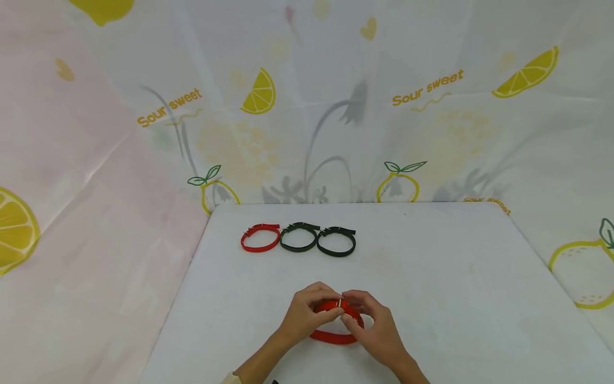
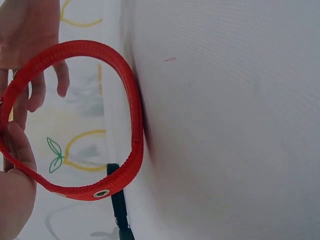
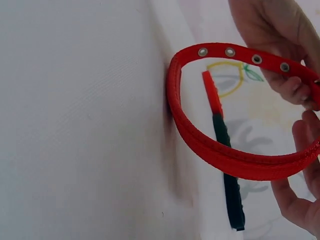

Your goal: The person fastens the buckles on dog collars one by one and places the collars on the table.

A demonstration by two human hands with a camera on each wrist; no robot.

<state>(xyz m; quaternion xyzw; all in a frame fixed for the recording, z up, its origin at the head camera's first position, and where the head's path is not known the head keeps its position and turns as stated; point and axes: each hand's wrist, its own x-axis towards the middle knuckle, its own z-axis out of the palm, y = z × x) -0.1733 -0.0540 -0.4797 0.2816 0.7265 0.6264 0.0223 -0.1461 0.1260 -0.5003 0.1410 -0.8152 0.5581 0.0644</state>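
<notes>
Both hands are at a red collar (image 1: 334, 338) near the front of the table, its loop closed and its lower edge at the tabletop. My left hand (image 1: 307, 312) pinches the strap beside the metal buckle (image 1: 340, 303) between thumb and fingers. From the other side my right hand (image 1: 382, 332) pinches the strap close to the buckle, thumb in front. Metal eyelets show along the red collar (image 3: 242, 52) in the right wrist view. Fingers partly hide the buckle in both wrist views.
Farther back on the white table (image 1: 455, 277), three buckled collars lie in a row: a red collar (image 1: 259, 249), a dark green collar (image 1: 298, 249) and a black collar (image 1: 337, 254). A lemon-printed cloth (image 1: 307, 133) hangs behind the table.
</notes>
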